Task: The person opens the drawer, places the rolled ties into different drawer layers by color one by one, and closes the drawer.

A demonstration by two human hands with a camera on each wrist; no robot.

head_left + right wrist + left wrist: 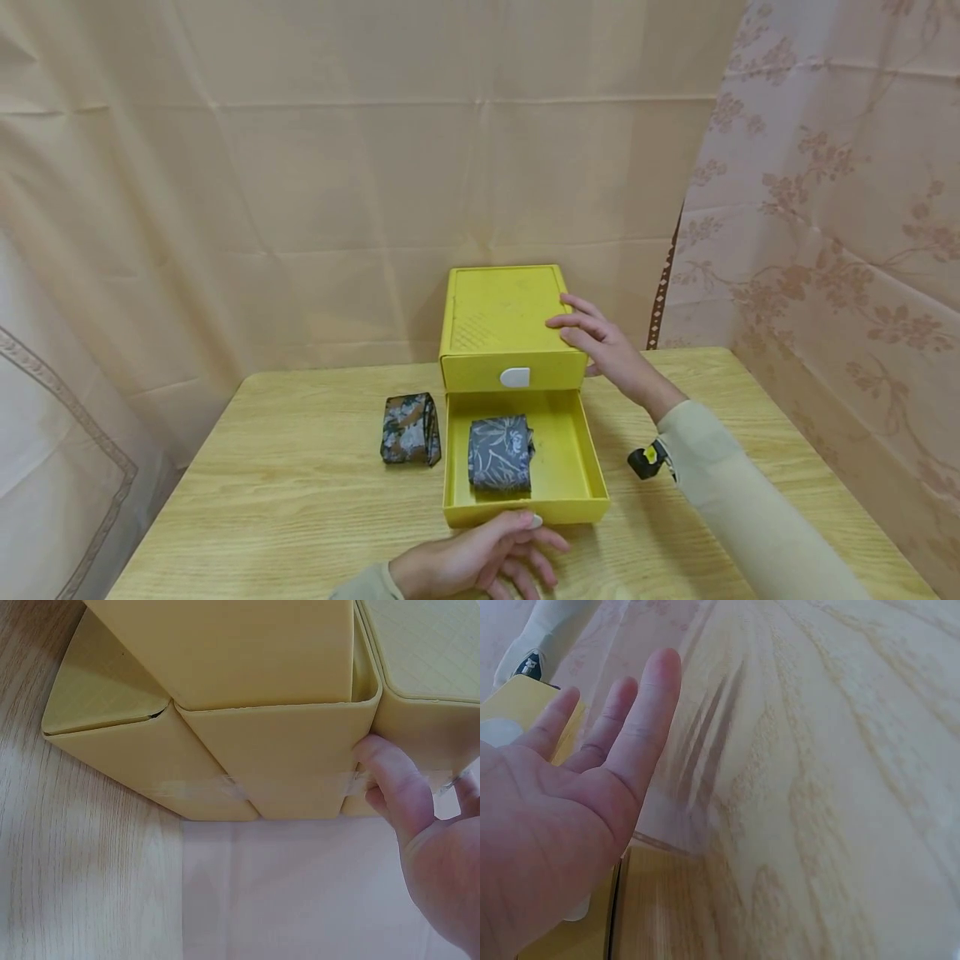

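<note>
The fingers of the left hand [480, 557] are spread apart and nearly straight, gripping nothing; its thumb lies against the front of the lower drawer [570, 511], beside a white tab [536, 521]. The right hand [615, 357] has its fingers apart too, their tips resting on the top of the yellow drawer box [506, 312] near its right edge, with one digit against the side wall.

The lower drawer stands pulled out toward the person, its long axis running front to back, its front facing the person. Inside, left of the middle, lies a grey leaf-patterned bundle [498, 454], longer front to back. The upper drawer [472, 375], with a white handle [515, 377], is closed above it. Just left of the box, a camouflage bundle [407, 429] lies on the wooden counter [300, 467], its long axis also front to back. Behind hangs a beige curtain [337, 192].
</note>
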